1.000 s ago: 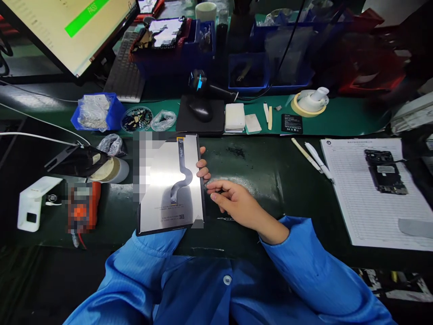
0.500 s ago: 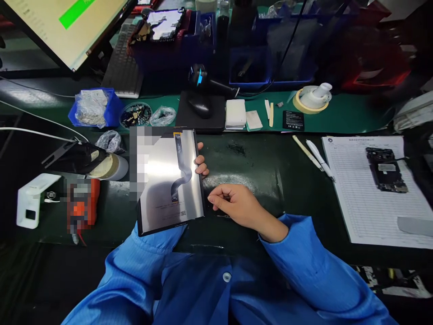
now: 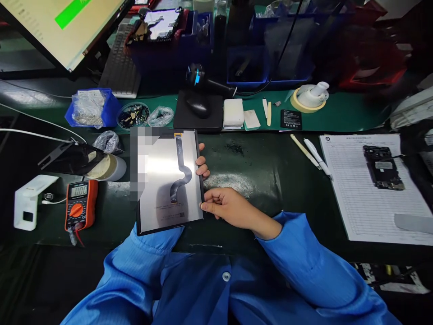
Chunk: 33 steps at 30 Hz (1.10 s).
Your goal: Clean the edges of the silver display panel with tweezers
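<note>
A tablet screen panel (image 3: 158, 180), silver metal back up with a dark flex ribbon cable (image 3: 183, 169) running down it, is held tilted above the bench. My left hand (image 3: 202, 166) supports it from beneath; only its fingertips show, curled round the right edge, while the palm is hidden. At the lower right corner my right hand (image 3: 226, 207) is closed, thumb and fingers pinching the panel's edge. Part of the panel's upper left is covered by a pixelated patch.
An orange multimeter (image 3: 81, 205) and a tape roll (image 3: 113, 167) lie left. Along the back are a blue bin (image 3: 113, 106), a mouse (image 3: 199, 106) and a barcode scanner (image 3: 209, 82). At right, a circuit board (image 3: 382, 169) rests on paper sheets (image 3: 352, 198) beside a white pen (image 3: 318, 158).
My right hand has moved slightly left, from just beside the panel onto its lower right edge. My left hand keeps its hold, and the panel has barely moved.
</note>
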Available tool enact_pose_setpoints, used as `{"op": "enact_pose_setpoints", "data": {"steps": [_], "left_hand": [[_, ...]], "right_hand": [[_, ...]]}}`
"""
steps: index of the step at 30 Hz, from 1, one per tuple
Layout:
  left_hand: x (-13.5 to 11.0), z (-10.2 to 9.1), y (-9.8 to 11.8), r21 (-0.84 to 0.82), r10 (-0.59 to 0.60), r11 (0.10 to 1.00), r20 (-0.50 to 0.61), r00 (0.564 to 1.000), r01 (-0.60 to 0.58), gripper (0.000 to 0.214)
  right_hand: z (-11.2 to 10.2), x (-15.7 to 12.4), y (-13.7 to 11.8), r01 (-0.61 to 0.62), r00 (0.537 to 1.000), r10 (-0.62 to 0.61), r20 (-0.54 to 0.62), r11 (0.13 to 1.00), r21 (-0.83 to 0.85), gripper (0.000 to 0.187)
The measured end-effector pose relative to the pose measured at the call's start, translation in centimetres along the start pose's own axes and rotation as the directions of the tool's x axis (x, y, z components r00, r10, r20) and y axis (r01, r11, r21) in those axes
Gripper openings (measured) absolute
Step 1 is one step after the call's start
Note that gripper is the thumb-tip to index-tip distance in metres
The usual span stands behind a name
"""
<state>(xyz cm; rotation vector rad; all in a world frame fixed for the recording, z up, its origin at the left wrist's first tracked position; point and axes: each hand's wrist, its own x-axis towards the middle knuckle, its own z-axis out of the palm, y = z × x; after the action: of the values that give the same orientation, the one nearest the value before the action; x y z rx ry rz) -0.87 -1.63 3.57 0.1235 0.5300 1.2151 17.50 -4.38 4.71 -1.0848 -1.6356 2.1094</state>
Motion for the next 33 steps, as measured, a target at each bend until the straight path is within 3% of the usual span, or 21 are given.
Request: {"op": "enact_pose_setpoints", "data": {"steps": [6, 11, 16, 20, 23, 33], "left_hand": [[-0.7, 1.4, 0.4, 0.011, 0.007, 1.0, -0.055, 0.998, -0.006, 0.068], [-0.6, 0.6, 0.6, 0.025, 0.033, 0.999, -0.01, 0.999, -0.033, 0.069], [-0.2, -0.1, 0.6, 0.051, -0.03, 0.998, 0.038, 0.999, 0.028, 0.066], [-0.3, 0.0, 0.5, 0.036, -0.027, 0.999, 0.013, 1.0, 0.027, 0.064], [-0.4, 0.1, 0.5, 0.046, -0.022, 0.999, -0.016, 1.0, 0.023, 0.061], [-0.5, -0.1, 0.3, -0.024, 0.023, 0.999, 0.05, 0.999, -0.022, 0.053]], "right_hand": [[-1.0, -0.5, -0.9, 0.004, 0.995, -0.013, -0.096, 0.996, -0.09, 0.013], [-1.1, -0.5, -0.8, 0.032, 0.993, -0.043, -0.109, 0.994, -0.108, 0.016], [-0.8, -0.4, -0.2, 0.08, 0.982, -0.11, -0.152, 0.978, -0.194, 0.019], [-0.7, -0.6, -0.2, 0.133, 0.969, -0.177, -0.173, 0.962, -0.238, 0.021], [-0.8, -0.8, -0.3, 0.168, 0.962, -0.217, -0.165, 0.949, -0.268, 0.021], [-1.0, -1.1, -0.7, 0.267, 0.942, -0.321, -0.103, 0.897, -0.352, 0.015]]}}
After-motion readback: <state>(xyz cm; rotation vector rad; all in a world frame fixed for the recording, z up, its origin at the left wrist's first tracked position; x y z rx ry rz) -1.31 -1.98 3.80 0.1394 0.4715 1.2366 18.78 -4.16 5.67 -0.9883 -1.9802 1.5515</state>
